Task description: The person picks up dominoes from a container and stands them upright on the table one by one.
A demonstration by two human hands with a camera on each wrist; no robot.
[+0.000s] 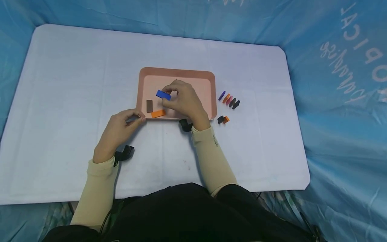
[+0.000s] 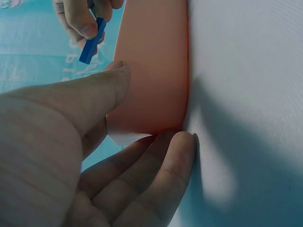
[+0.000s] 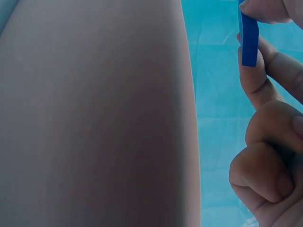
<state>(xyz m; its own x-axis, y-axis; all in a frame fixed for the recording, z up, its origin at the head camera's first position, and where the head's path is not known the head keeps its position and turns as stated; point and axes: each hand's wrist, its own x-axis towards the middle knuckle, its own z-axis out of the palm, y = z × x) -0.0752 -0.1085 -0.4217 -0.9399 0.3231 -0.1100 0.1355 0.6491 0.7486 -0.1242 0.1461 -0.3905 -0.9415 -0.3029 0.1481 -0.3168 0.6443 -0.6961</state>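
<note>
Between thumb and fingertips, my right hand (image 1: 185, 98) pinches a blue rectangular block (image 1: 163, 95), held up over the pink tray (image 1: 178, 72). The block also shows in the right wrist view, a blue bar (image 3: 249, 42) with one end sticking out past the fingers. My left hand (image 1: 121, 129) grips the tray's near left corner. In the left wrist view its thumb (image 2: 119, 78) lies against the tray's side wall and its other fingers wrap the corner low by the tabletop. Inside the tray, a brown block (image 1: 149, 106) and an orange block (image 1: 158, 113) lie near that corner.
Right of the tray, a slanted row of small blocks stands on the white table (image 1: 260, 141), including a purple block (image 1: 222, 95) and a black block (image 1: 236, 105). Nearer me sit another black block (image 1: 221, 119) and an orange block (image 1: 226, 119). Blue sheeting (image 1: 181, 20) surrounds the table.
</note>
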